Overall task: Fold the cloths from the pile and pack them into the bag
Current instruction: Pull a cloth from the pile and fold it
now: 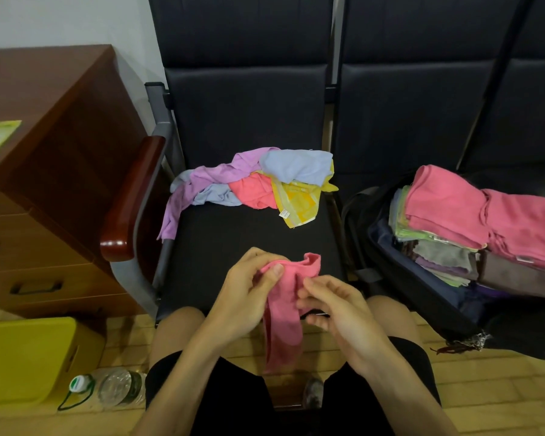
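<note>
A pink cloth (283,309) hangs bunched between both hands above the front edge of the black chair seat (227,247). My left hand (246,291) pinches its upper left edge, and my right hand (334,313) grips its right side. At the back of the seat lies the pile of loose cloths (252,184): purple, pale blue, coral and yellow. On the neighbouring seat to the right, a dark open bag (400,278) holds a stack of folded cloths (472,228), with pink ones on top.
A brown wooden cabinet (44,158) stands left of the chair's wooden armrest (132,196). On the floor at lower left are a yellow box (22,357) and a lying plastic bottle (114,385). My knees in black shorts sit below the hands.
</note>
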Demonstrator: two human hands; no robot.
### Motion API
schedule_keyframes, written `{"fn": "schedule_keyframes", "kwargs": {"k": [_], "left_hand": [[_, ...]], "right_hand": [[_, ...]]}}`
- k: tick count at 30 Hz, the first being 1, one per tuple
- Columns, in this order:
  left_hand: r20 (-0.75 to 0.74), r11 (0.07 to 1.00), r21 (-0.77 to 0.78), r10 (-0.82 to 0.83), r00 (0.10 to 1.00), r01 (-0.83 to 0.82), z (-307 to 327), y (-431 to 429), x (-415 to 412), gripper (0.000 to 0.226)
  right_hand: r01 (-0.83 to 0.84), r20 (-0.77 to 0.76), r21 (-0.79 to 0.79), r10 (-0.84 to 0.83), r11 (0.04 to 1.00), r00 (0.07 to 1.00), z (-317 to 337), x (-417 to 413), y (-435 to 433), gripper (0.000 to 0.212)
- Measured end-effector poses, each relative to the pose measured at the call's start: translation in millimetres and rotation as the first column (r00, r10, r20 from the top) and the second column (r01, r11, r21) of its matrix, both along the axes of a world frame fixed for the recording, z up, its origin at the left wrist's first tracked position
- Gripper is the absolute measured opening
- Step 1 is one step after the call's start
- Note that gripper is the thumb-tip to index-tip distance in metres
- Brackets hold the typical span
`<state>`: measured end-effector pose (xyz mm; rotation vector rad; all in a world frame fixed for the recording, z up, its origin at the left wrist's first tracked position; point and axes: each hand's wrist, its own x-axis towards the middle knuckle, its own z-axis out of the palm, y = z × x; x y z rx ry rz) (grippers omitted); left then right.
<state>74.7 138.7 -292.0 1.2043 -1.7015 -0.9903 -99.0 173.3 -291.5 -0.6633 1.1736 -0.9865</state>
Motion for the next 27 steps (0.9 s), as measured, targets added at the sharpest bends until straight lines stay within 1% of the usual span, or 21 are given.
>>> {"fn": "schedule_keyframes", "kwargs": {"k": [2,3,5,7,9,11,13,14,15,16,17,18,19,20,21,23,25,27], "left_hand": [[-0.020,0.997,0.021,-0.068,0.997,0.069,10.5,-9.1,4.7,0.021],[-0.014,0.994,0.027,-0.103,0.995,0.104,16.4,-14.2,6.6,0.021],[0.013,0.983,0.029,-0.182,0.983,0.182,27.6,-24.4,8.9,0.021],[0.022,0.962,0.035,-0.270,0.963,0.270,40.5,-32.9,9.8,0.020],[0.038,0.936,0.031,-0.351,0.936,0.350,54.1,-39.2,11.0,0.020],[0.070,0.914,0.029,-0.406,0.911,0.405,69.2,-43.1,12.8,0.020],[0.095,0.890,0.058,-0.456,0.885,0.452,82.0,-46.1,16.4,0.021],[0.113,0.876,0.080,-0.483,0.868,0.476,87.3,-47.9,20.3,0.022],[0.140,0.859,0.106,-0.511,0.848,0.500,92.0,-49.2,26.2,0.023],[0.175,0.847,0.134,-0.531,0.829,0.514,93.7,-50.8,34.1,0.024],[0.224,0.854,0.149,-0.521,0.824,0.499,93.0,-52.6,42.8,0.024],[0.276,0.877,0.155,-0.481,0.832,0.455,90.4,-54.6,51.3,0.024],[0.310,0.903,0.155,-0.429,0.849,0.400,85.6,-56.1,59.1,0.023],[0.308,0.922,0.156,-0.387,0.869,0.355,79.6,-56.3,63.7,0.024],[0.281,0.934,0.153,-0.356,0.892,0.324,74.0,-55.1,66.2,0.028],[0.241,0.952,0.129,-0.301,0.923,0.277,66.5,-51.7,65.9,0.035],[0.197,0.962,0.116,-0.264,0.944,0.245,63.2,-48.8,63.0,0.042],[0.116,0.966,0.132,-0.238,0.964,0.223,61.9,-45.0,58.1,0.044]], "right_hand": [[0.070,-0.021,-0.009,-0.070,0.997,0.997,-5.0,-13.2,-4.0,0.010],[0.116,-0.048,-0.018,-0.117,0.993,0.992,-8.3,-20.0,-8.5,0.015],[0.142,-0.119,-0.048,-0.147,0.989,0.982,-14.9,-32.0,-20.0,0.033],[0.083,-0.127,-0.078,-0.092,0.993,0.988,-18.7,-37.9,-32.3,0.057],[-0.010,-0.065,-0.098,0.004,0.995,0.998,-21.1,-40.6,-46.9,0.068],[-0.165,-0.027,-0.123,0.163,0.979,0.986,-21.0,-41.2,-61.0,0.064],[-0.374,-0.007,-0.118,0.376,0.920,0.927,-19.7,-39.8,-69.4,0.054],[-0.484,-0.004,-0.110,0.486,0.868,0.874,-17.4,-38.1,-70.2,0.050],[-0.572,-0.042,-0.121,0.572,0.811,0.819,-14.6,-36.2,-71.5,0.045],[-0.601,-0.104,-0.147,0.592,0.786,0.799,-9.2,-35.9,-72.8,0.036],[-0.555,-0.157,-0.185,0.533,0.811,0.831,-3.5,-37.2,-75.5,0.027],[-0.459,-0.178,-0.235,0.426,0.857,0.887,4.0,-40.4,-78.4,0.025],[-0.356,-0.190,-0.297,0.310,0.886,0.931,10.4,-44.5,-82.0,0.030],[-0.292,-0.206,-0.357,0.229,0.887,0.951,19.9,-47.4,-82.9,0.034],[-0.276,-0.225,-0.408,0.197,0.870,0.954,26.9,-48.3,-82.0,0.031],[-0.297,-0.252,-0.461,0.198,0.836,0.947,32.9,-45.6,-75.7,0.027],[-0.293,-0.269,-0.460,0.183,0.838,0.946,35.7,-41.9,-69.2,0.033],[-0.253,-0.251,-0.447,0.151,0.858,0.956,34.3,-41.5,-66.0,0.035]]}}
